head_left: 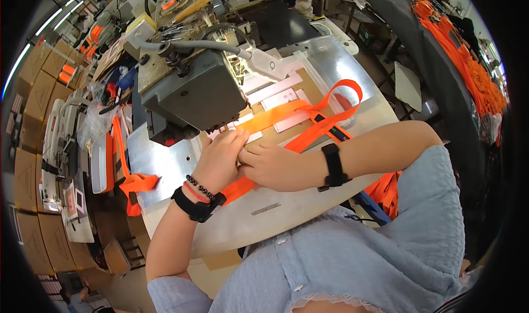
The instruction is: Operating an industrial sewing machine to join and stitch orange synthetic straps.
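An orange webbing strap (275, 116) lies across the work plate beneath the head of an industrial sewing machine (190, 92). It loops up at the right and runs back under my hands toward the plate's near edge. My left hand (223, 154) is closed on the strap close to the machine head, fingers pressed together. Right beside it, my right hand (275, 167) is curled with its fingertips against the left hand, over the strap; those fingertips are partly hidden. The needle area is hidden behind the machine head and my left hand.
White-pink guide pieces (281, 100) sit on a brown board under the strap. A dark tool with an orange tip (336, 131) lies by the loop. Another orange strap (138, 183) hangs over the left edge beside an orange-white bin (103, 164). Orange webbing (441, 37) is heaped at the far right.
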The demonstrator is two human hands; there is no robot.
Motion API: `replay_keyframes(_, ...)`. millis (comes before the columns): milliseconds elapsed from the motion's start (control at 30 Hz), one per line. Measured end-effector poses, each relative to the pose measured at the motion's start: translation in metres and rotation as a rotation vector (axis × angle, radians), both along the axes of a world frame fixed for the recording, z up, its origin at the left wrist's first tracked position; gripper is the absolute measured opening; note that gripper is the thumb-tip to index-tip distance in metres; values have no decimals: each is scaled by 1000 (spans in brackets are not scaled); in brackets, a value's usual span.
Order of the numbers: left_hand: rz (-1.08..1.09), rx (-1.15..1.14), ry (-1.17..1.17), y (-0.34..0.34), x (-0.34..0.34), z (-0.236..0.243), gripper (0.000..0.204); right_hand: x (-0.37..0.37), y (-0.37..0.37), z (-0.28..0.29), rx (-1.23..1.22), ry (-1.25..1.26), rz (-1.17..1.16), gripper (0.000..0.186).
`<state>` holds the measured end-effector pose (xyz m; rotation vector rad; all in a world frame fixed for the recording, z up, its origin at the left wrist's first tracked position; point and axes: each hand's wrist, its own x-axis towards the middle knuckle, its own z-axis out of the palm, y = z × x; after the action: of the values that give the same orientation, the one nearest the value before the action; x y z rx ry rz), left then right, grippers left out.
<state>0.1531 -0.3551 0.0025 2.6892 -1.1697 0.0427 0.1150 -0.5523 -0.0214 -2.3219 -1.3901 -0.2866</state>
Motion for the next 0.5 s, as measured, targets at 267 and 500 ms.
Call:
replay_keyframes(267, -10, -50, 68, -5, 2, -1, 40, 28, -64, 62, -69, 767, 50, 22)
replay_keyframes(500, 47, -86, 172, -6, -3, -1, 45, 63, -151, 94, 221, 954, -265, 23)
